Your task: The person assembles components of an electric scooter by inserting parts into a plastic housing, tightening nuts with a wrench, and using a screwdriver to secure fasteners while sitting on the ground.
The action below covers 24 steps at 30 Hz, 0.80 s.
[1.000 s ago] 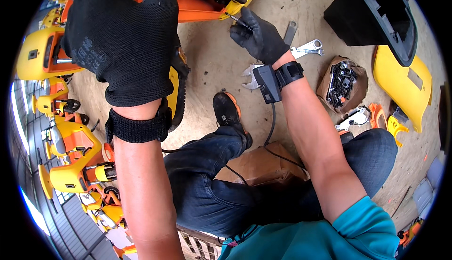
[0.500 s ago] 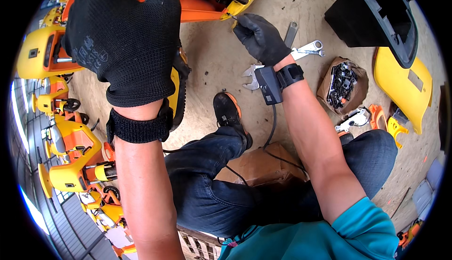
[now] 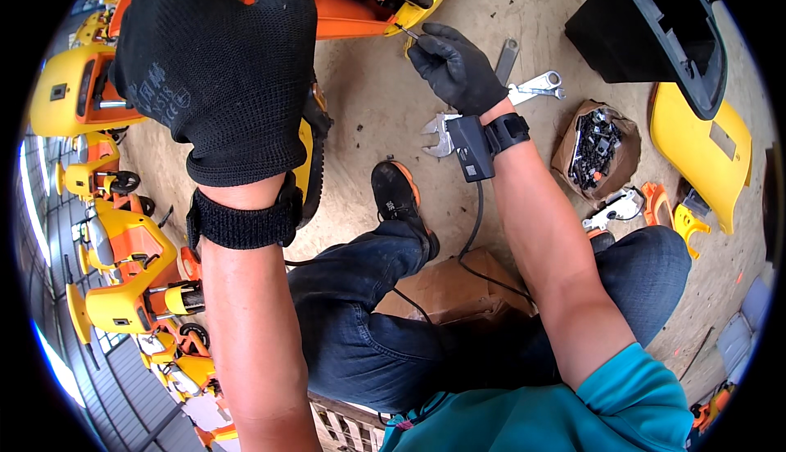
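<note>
My left hand [image 3: 217, 67], in a black knit glove, is at the top left over the orange body panel [image 3: 348, 26] of a yellow and orange scooter. Its thumb points up and the other fingertips are hidden, so its grip does not show. My right hand [image 3: 458, 69], in a black glove, is closed in a pinch around a thin metal rod [image 3: 409, 33]. The rod's far end meets the yellow edge [image 3: 401, 24] of the panel. Whether the rod is a tool or a part is too small to tell.
On the floor right of my right hand lie wrenches [image 3: 536, 85] and an adjustable wrench [image 3: 440, 134]. Farther right are a paper bag [image 3: 629, 137] of small black parts, a black plastic housing [image 3: 610, 30] and a yellow panel [image 3: 704, 153]. Several scooters [image 3: 123, 305] line the left.
My right hand has turned slightly, its index finger a bit raised, and more of the thin metal rod shows. My left hand has shifted slightly right.
</note>
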Each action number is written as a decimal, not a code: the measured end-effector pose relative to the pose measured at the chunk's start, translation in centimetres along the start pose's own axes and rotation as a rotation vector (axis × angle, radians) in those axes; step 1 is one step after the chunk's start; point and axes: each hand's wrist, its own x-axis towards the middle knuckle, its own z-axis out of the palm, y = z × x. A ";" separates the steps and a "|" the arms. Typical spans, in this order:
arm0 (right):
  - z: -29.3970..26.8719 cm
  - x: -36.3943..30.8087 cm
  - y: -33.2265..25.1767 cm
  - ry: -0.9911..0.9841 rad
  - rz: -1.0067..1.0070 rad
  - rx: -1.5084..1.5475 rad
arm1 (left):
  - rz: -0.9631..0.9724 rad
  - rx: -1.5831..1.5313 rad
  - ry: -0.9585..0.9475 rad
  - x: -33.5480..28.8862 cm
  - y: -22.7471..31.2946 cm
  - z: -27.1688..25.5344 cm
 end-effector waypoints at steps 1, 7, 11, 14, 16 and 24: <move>0.3 0.0 -0.2 -0.013 -0.094 -0.159 | 0.043 -0.011 0.049 0.1 -0.2 0.4; 1.1 -0.8 -2.5 -0.083 -0.354 -0.936 | 0.125 -0.046 0.106 0.5 -1.8 1.5; 0.8 -1.4 -2.0 -0.040 -0.319 -0.866 | 0.132 0.046 0.066 0.6 -1.3 0.6; 0.6 -1.1 -0.7 0.036 -0.178 -0.596 | 0.052 0.048 -0.006 0.4 -0.6 -0.1; 0.2 -1.0 -0.4 0.047 -0.076 -0.437 | 0.080 0.071 0.005 0.6 -0.7 0.0; 0.2 -3.9 -4.2 -0.008 0.270 0.289 | 0.196 0.206 -0.037 1.1 -0.6 -2.1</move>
